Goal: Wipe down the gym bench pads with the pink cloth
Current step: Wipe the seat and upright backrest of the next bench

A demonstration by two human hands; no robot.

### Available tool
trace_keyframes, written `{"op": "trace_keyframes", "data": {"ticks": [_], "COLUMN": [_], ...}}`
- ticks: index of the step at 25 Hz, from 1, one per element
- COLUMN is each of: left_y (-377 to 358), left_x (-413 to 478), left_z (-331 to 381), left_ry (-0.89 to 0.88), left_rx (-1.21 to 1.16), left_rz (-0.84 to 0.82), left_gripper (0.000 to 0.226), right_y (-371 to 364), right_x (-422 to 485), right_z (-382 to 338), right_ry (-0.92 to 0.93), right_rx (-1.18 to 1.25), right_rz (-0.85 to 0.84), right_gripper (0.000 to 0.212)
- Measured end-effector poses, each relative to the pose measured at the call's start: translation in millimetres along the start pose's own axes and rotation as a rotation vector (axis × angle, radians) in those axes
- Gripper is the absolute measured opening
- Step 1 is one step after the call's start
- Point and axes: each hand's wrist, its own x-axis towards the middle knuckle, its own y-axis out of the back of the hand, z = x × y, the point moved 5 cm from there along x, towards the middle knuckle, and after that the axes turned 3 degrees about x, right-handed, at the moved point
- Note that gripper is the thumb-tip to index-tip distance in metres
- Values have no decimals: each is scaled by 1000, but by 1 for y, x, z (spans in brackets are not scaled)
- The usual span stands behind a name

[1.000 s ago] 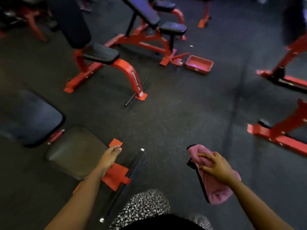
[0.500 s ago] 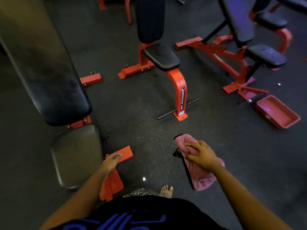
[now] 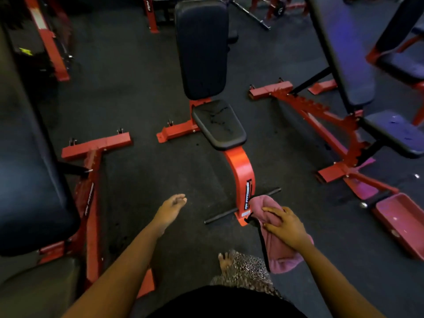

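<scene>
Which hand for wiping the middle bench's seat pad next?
Right. The right hand grips the pink cloth, with the seat pad straight ahead of it; the left hand holds nothing.

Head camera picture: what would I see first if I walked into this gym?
Right in the middle stands a bright red steel bench with a black padded seat and tall black backrest pad. Lower right, the person's right hand holds a fluffy pink cloth near the bench's foot. The left hand hangs open and empty over the dark floor.
</scene>
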Motion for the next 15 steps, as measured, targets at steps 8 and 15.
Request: {"op": "trace_keyframes", "data": {"ticks": [8, 15], "left_y": [64, 164], "left_x": [141, 347], "left_z": [105, 225], "left_ry": [51, -106], "left_rx": [-249, -181], "left_rz": [188, 90], "left_gripper": [40, 41], "right_y": [22, 3], "right_x": [236, 423], "right_z": [-85, -171], "right_ry": [180, 158], "right_rx": [59, 94], "right_rz": [-19, 115], "right_gripper": [52, 49]}}
